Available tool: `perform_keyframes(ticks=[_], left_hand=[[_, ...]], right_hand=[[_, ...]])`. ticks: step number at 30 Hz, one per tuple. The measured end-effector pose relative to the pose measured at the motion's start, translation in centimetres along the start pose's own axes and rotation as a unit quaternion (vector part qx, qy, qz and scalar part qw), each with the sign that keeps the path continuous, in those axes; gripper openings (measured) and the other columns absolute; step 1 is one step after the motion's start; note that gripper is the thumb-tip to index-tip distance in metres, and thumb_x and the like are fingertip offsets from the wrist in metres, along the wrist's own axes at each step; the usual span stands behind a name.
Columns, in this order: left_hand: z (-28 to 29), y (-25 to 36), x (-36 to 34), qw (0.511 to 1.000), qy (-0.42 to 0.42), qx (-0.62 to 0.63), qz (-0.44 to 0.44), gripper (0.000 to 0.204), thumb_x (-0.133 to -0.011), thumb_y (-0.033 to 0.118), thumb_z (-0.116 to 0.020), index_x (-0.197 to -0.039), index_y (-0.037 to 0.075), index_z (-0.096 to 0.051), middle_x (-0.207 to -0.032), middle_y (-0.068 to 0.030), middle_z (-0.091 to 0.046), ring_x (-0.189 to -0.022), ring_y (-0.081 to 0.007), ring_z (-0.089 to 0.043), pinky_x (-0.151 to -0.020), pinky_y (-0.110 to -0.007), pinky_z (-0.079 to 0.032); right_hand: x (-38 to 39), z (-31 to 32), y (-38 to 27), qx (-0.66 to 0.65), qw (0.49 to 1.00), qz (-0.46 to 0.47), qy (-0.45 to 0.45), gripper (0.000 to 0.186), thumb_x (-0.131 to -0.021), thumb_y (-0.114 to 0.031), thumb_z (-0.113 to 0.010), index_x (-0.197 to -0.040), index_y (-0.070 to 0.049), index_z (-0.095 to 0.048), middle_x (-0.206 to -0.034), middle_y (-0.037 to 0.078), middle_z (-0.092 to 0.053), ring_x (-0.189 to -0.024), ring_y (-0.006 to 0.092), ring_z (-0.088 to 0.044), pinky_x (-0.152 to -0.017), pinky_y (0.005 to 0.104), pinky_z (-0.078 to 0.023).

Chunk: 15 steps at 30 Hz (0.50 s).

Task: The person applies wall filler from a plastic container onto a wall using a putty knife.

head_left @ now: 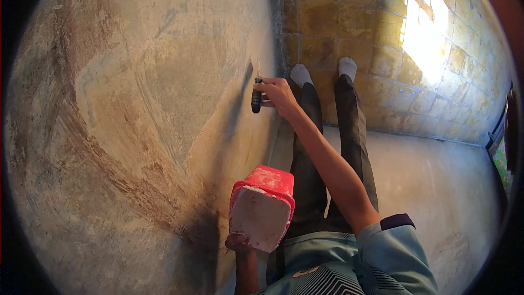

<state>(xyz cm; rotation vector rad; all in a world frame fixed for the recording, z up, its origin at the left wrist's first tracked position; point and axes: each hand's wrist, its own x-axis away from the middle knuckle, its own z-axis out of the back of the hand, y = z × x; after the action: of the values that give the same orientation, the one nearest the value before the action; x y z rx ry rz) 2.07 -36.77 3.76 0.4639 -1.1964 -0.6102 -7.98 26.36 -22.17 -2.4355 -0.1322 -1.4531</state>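
Note:
My right hand (275, 95) grips the black handle of a narrow-bladed tool (256, 98), its thin pale blade close to the plastered wall (136, 93) on my left, where it casts a long shadow. Below it, my left hand (239, 242) holds a red plastic container (273, 177) smeared with white, tipped so that the pale grey-white paste (261, 216) inside shows. The wall has a rough, patchy grey, cream and brown finish.
My legs (352, 114) and white-socked feet stretch along the wall toward yellow square tiles (355, 22), lit by a bright sun patch. A plain pale concrete surface (431, 196) lies to my right. A dark edge and patterned object (502, 161) sit at the far right rim.

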Motion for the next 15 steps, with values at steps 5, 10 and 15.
perform_keyframes(ticks=[5,10,15], left_hand=[[-2.0,1.0,1.4,0.998,0.045,0.043,0.005,0.032,-0.095,0.030,-0.054,-0.110,0.002,-0.060,-0.109,-0.0115,-0.060,-0.087,-0.0215,-0.057,-0.069,-0.038,-0.048],[-0.7,-0.2,5.2,0.994,0.092,0.063,0.010,0.032,-0.095,0.029,-0.054,-0.109,0.001,-0.060,-0.108,-0.0118,-0.061,-0.084,-0.0215,-0.058,-0.067,-0.037,-0.048],[-1.2,-1.4,6.5,0.986,0.140,0.095,0.016,0.032,-0.095,0.028,-0.055,-0.109,0.000,-0.060,-0.107,-0.0121,-0.061,-0.082,-0.0216,-0.058,-0.065,-0.036,-0.048]], right_hand=[[-1.2,-1.0,0.2,0.039,0.999,-0.001,0.009,0.022,-0.083,-0.015,-0.067,-0.092,0.005,-0.067,-0.079,0.007,-0.066,-0.068,0.0141,-0.065,-0.062,0.0293,-0.057],[3.2,-3.4,-0.5,0.073,0.997,0.012,-0.018,0.023,-0.083,-0.015,-0.067,-0.092,0.005,-0.068,-0.077,0.006,-0.064,-0.070,0.0141,-0.065,-0.064,0.0300,-0.058],[8.9,-3.6,-2.0,0.036,0.997,0.005,-0.063,0.026,-0.084,-0.012,-0.065,-0.102,0.005,-0.068,-0.078,0.004,-0.062,-0.069,0.0126,-0.062,-0.064,0.0285,-0.056]])
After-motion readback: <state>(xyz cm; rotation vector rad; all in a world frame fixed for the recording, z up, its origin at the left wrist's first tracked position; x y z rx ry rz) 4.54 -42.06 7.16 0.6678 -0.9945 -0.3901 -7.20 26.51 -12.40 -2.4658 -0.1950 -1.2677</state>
